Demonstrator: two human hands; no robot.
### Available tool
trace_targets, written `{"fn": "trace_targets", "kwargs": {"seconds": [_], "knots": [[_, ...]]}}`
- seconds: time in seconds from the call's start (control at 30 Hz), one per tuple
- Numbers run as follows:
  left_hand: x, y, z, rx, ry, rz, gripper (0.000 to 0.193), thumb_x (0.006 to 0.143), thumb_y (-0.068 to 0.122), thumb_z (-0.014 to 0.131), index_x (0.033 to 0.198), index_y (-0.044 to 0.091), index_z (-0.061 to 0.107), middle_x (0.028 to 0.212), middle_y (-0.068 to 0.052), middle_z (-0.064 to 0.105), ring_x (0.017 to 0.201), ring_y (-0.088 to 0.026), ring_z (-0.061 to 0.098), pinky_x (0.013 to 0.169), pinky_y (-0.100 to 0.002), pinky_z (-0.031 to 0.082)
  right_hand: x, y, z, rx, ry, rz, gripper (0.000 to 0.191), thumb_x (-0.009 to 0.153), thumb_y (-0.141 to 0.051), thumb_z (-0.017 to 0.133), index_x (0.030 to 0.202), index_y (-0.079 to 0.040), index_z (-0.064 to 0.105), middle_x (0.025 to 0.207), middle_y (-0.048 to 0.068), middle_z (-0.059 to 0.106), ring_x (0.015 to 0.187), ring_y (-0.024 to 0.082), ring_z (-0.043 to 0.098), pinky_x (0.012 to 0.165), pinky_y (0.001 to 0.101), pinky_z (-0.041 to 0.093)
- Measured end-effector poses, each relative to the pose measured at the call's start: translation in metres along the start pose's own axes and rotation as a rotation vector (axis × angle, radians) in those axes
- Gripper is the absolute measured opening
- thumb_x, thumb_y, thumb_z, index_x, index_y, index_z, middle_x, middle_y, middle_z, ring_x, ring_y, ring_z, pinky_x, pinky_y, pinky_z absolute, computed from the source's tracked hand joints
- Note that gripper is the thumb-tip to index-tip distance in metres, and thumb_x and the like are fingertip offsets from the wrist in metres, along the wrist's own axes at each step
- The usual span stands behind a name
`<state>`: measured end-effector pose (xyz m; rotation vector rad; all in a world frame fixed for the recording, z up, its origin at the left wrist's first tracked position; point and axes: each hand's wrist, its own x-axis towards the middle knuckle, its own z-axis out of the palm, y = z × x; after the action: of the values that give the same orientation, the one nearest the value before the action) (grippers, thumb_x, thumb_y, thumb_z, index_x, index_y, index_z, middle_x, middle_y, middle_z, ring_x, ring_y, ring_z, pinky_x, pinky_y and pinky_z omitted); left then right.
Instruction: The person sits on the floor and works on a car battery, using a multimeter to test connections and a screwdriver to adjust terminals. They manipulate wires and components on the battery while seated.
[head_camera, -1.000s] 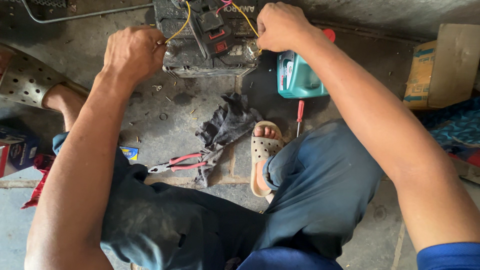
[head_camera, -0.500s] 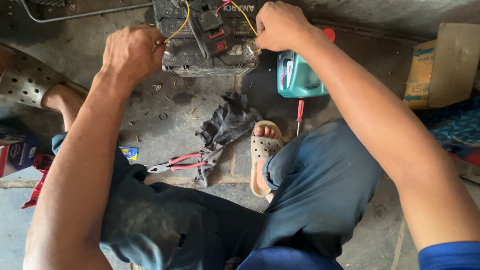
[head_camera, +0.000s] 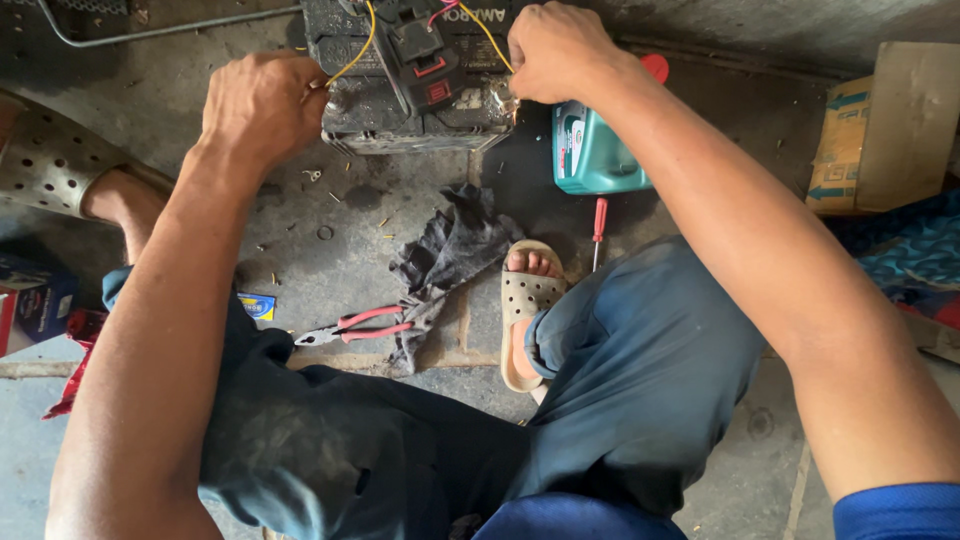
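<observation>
A dirty black battery (head_camera: 415, 110) stands on the concrete floor at the top middle, with a small black and red part (head_camera: 428, 62) on top. My left hand (head_camera: 262, 105) is closed on a yellow wire (head_camera: 352, 58) at the battery's left corner. At the right corner my right hand (head_camera: 556, 50) pinches another yellow wire (head_camera: 484, 33). A pink wire (head_camera: 441, 10) also runs to the top part.
A teal plastic bottle with a red cap (head_camera: 592, 152) stands right of the battery. A red screwdriver (head_camera: 598, 226), a dark rag (head_camera: 450, 255) and red-handled pliers (head_camera: 355, 327) lie on the floor. My sandalled foot (head_camera: 528, 300) rests beside the rag. A cardboard box (head_camera: 885, 130) sits right.
</observation>
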<state>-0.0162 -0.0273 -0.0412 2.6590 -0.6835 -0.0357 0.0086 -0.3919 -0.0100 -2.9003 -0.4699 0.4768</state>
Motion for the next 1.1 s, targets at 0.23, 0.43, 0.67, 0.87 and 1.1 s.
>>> {"fn": "trace_targets", "kwargs": {"seconds": [0.23, 0.43, 0.67, 0.87, 1.1], "knots": [[0.0, -0.002, 0.002, 0.004, 0.006, 0.006, 0.017, 0.095, 0.021, 0.072, 0.108, 0.013, 0.079, 0.1, -0.012, 0.075, 0.086, -0.037, 0.071, 0.08, -0.049, 0.056, 0.001, 0.001, 0.003, -0.002, 0.0, -0.012, 0.015, 0.068, -0.015, 0.08, 0.08, -0.007, 0.076, 0.082, 0.015, 0.074, 0.081, 0.034, 0.072, 0.075, 0.0461, 0.055], [0.0, -0.001, 0.001, -0.001, 0.011, 0.014, 0.017, 0.096, 0.02, 0.072, 0.11, 0.014, 0.08, 0.1, -0.013, 0.075, 0.086, -0.038, 0.071, 0.08, -0.049, 0.056, 0.002, 0.003, 0.006, -0.018, 0.03, -0.053, 0.014, 0.066, -0.013, 0.077, 0.079, -0.007, 0.076, 0.081, 0.016, 0.074, 0.08, 0.034, 0.072, 0.074, 0.0461, 0.055], [0.0, -0.002, 0.002, 0.008, -0.011, -0.003, 0.016, 0.095, 0.021, 0.073, 0.107, 0.012, 0.079, 0.099, -0.014, 0.075, 0.086, -0.038, 0.071, 0.081, -0.049, 0.056, 0.002, 0.005, 0.008, -0.031, 0.036, -0.062, 0.013, 0.067, -0.012, 0.076, 0.078, -0.007, 0.077, 0.079, 0.017, 0.073, 0.078, 0.035, 0.072, 0.073, 0.0462, 0.055], [0.0, -0.001, 0.002, -0.004, -0.004, 0.001, 0.015, 0.096, 0.02, 0.074, 0.108, 0.012, 0.079, 0.101, -0.013, 0.076, 0.086, -0.037, 0.071, 0.08, -0.049, 0.056, 0.002, 0.005, 0.011, -0.052, 0.049, -0.079, 0.016, 0.064, -0.013, 0.076, 0.079, -0.008, 0.078, 0.082, 0.018, 0.074, 0.081, 0.036, 0.071, 0.074, 0.0472, 0.055], [0.001, -0.001, 0.003, 0.002, 0.001, 0.0, 0.016, 0.095, 0.02, 0.074, 0.109, 0.013, 0.079, 0.099, -0.013, 0.076, 0.085, -0.037, 0.071, 0.081, -0.049, 0.056, 0.003, 0.005, 0.009, -0.079, 0.044, -0.105, 0.019, 0.065, -0.013, 0.076, 0.083, -0.006, 0.078, 0.084, 0.018, 0.074, 0.081, 0.036, 0.071, 0.075, 0.0472, 0.055]]}}
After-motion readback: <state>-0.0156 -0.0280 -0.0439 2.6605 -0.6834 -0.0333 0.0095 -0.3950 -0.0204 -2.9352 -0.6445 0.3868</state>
